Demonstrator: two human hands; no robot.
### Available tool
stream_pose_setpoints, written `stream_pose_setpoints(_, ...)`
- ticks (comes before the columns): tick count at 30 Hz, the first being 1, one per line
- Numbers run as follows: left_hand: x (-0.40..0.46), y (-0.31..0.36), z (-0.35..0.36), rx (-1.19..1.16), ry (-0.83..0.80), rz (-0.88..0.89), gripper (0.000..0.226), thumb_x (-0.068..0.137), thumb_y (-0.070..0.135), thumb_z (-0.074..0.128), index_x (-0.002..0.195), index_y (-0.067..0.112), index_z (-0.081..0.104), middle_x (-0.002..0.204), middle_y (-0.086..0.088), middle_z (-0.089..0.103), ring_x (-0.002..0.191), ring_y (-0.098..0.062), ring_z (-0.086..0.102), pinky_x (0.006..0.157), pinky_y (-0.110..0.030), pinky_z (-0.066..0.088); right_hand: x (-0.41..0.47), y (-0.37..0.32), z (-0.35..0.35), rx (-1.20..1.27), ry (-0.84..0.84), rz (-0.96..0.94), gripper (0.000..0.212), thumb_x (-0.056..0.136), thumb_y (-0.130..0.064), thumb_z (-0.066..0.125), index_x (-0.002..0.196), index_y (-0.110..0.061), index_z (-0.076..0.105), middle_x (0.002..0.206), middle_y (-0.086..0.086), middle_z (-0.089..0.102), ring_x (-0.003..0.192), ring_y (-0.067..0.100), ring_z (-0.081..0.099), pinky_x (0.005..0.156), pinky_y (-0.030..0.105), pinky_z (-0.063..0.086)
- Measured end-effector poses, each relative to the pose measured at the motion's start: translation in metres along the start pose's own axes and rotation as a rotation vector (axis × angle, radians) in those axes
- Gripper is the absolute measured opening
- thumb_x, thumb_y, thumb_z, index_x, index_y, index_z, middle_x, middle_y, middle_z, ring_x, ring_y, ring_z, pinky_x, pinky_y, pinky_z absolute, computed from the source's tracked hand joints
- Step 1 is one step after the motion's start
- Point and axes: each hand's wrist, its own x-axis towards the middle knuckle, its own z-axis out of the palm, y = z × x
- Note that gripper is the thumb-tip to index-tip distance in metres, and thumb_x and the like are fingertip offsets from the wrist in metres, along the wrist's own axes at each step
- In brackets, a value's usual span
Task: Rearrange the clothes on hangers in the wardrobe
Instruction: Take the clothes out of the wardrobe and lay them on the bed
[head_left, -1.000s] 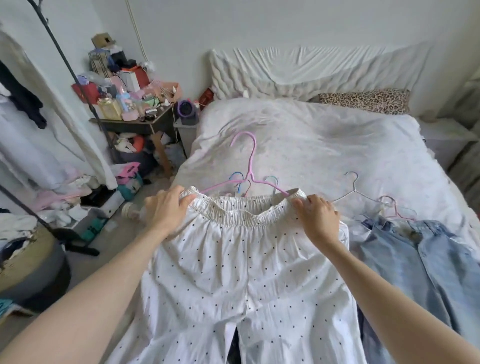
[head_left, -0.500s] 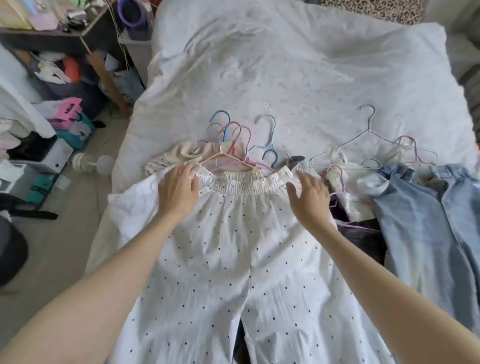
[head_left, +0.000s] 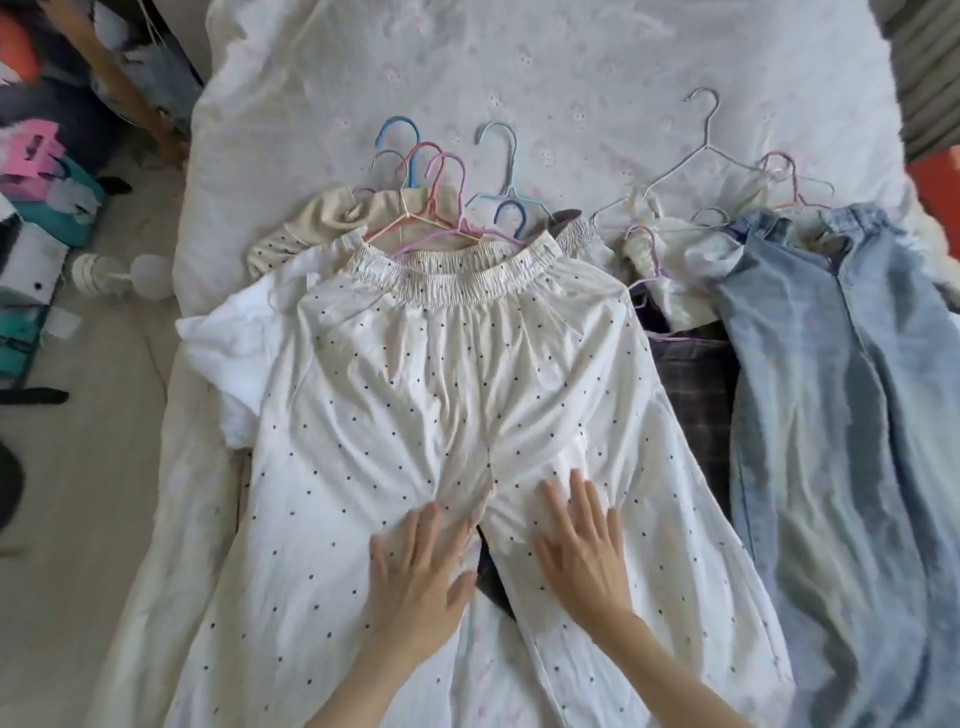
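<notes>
Smoothing the dotted white trousers (head_left: 441, 395), lying flat mid-bed w/ waistband at 12 o'clock over the pink hanger (head_left: 441, 208); left hand (head_left: 415, 571) & right hand (head_left: 584, 545) pressing flat just below the crotch, fingers straight, gripping nothing. Looking like a flattening step; probably next needing a fold of the legs, then threading thru that hanger, jeans (head_left: 831, 415) waiting at 3 o'clock

White bed cover (head_left: 571, 62) with faint pink print. On the floor (head_left: 93, 467) beside the bed's left edge: white round lamp-like item (head_left: 122, 273), pink box (head_left: 31, 156), teal boxes (head_left: 26, 332), brown wooden leg (head_left: 119, 78). Red item (head_left: 935, 182) at right edge.
</notes>
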Motion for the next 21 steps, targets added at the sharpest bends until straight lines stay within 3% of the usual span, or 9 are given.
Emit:
stream_pose_setpoints(2, -0.021, -0.008, 0.012, 0.016, -0.078, -0.006, 0.052, 0.092, 0.052, 0.024, 0.14, 0.035, 0.036, 0.14, -0.008, 0.045, 0.125, -0.029, 0.045, 0.085, -0.056, 0.043, -0.028, 0.002, 0.008, 0.007, -0.069, 0.027, 0.055, 0.093, -0.041, 0.039, 0.143, -0.029, 0.018, 0.152, 0.009, 0.027, 0.141, 0.027, 0.021, 0.106, 0.05, 0.028)
stream_pose_setpoints(4, -0.034, -0.012, 0.015, 0.013, -0.097, 0.001, 0.051, 0.088, 0.049, 0.031, 0.135, 0.034, 0.041, 0.135, -0.006, 0.046, 0.119, -0.029, 0.047, 0.077, -0.053, 0.049, -0.052, 0.003, 0.007, 0.006, -0.089, -0.001, 0.048, 0.093, -0.04, 0.034, 0.138, -0.024, 0.029, 0.148, 0.01, 0.032, 0.139, 0.027, 0.026, 0.104, 0.051, 0.035)
stream_pose_setpoints(6, -0.04, -0.012, 0.006, 0.016, -0.08, 0.03, 0.052, 0.075, 0.046, 0.038, 0.125, 0.035, 0.046, 0.125, -0.001, 0.045, 0.112, -0.024, 0.043, 0.066, -0.047, 0.052, -0.069, 0.005, 0.003, 0.034, -0.181, 0.02, 0.048, 0.096, -0.037, 0.036, 0.141, -0.025, 0.027, 0.154, 0.007, 0.018, 0.143, 0.023, 0.014, 0.112, 0.048, 0.024)
stream_pose_setpoints(7, -0.041, -0.011, -0.001, 0.014, -0.068, 0.037, 0.051, 0.073, 0.045, 0.035, 0.122, 0.037, 0.046, 0.123, 0.002, 0.042, 0.111, -0.022, 0.04, 0.067, -0.046, 0.052, -0.077, 0.008, 0.0, 0.06, -0.197, 0.039, 0.051, 0.097, -0.038, 0.037, 0.144, -0.027, 0.023, 0.156, 0.003, 0.011, 0.144, 0.022, 0.01, 0.115, 0.043, 0.017)
stream_pose_setpoints(9, -0.043, -0.004, -0.019, 0.025, -0.069, 0.052, 0.057, 0.079, 0.047, 0.019, 0.132, 0.036, 0.036, 0.136, 0.003, 0.031, 0.125, -0.021, 0.032, 0.092, -0.049, 0.042, -0.09, 0.008, -0.012, 0.067, -0.157, 0.058, 0.054, 0.096, -0.047, 0.029, 0.146, -0.028, 0.024, 0.155, 0.001, 0.015, 0.143, 0.022, 0.017, 0.114, 0.04, 0.016)
stream_pose_setpoints(12, -0.043, 0.012, -0.047, -0.094, -0.045, 0.058, 0.053, 0.095, 0.044, 0.02, 0.146, 0.029, 0.021, 0.156, 0.002, 0.006, 0.143, -0.019, 0.006, 0.114, -0.045, 0.012, -0.099, 0.01, -0.043, 0.052, 0.025, 0.075, 0.049, 0.094, -0.045, 0.04, 0.135, -0.02, 0.047, 0.139, 0.009, 0.047, 0.125, 0.03, 0.049, 0.101, 0.046, 0.037)
stream_pose_setpoints(14, -0.043, 0.026, -0.073, -0.172, 0.08, 0.137, 0.063, 0.089, 0.053, 0.013, 0.145, 0.027, 0.025, 0.155, 0.003, 0.012, 0.143, -0.015, 0.007, 0.116, -0.041, 0.012, -0.1, 0.014, -0.068, 0.094, 0.15, 0.112, 0.048, 0.089, -0.033, 0.055, 0.134, -0.017, 0.048, 0.136, 0.011, 0.05, 0.123, 0.031, 0.05, 0.101, 0.049, 0.035)
stream_pose_setpoints(17, -0.037, 0.049, -0.108, -0.242, 0.248, 0.258, 0.072, 0.083, 0.054, 0.01, 0.142, 0.021, 0.036, 0.151, 0.001, 0.027, 0.141, -0.015, 0.018, 0.113, -0.031, 0.012, -0.1, 0.023, -0.111, 0.064, 0.335, 0.096, 0.048, 0.091, -0.035, 0.05, 0.136, -0.018, 0.045, 0.138, 0.01, 0.049, 0.127, 0.028, 0.047, 0.105, 0.047, 0.031)
stream_pose_setpoints(21, -0.029, 0.102, -0.145, -0.21, 0.343, 0.386, 0.067, 0.085, 0.052, 0.016, 0.141, 0.021, 0.037, 0.15, -0.002, 0.03, 0.14, -0.02, 0.022, 0.113, -0.035, 0.016, -0.109, 0.042, -0.159, 0.108, 0.516, 0.153, 0.048, 0.091, -0.032, 0.053, 0.135, -0.014, 0.047, 0.138, 0.012, 0.048, 0.128, 0.029, 0.046, 0.106, 0.046, 0.025)
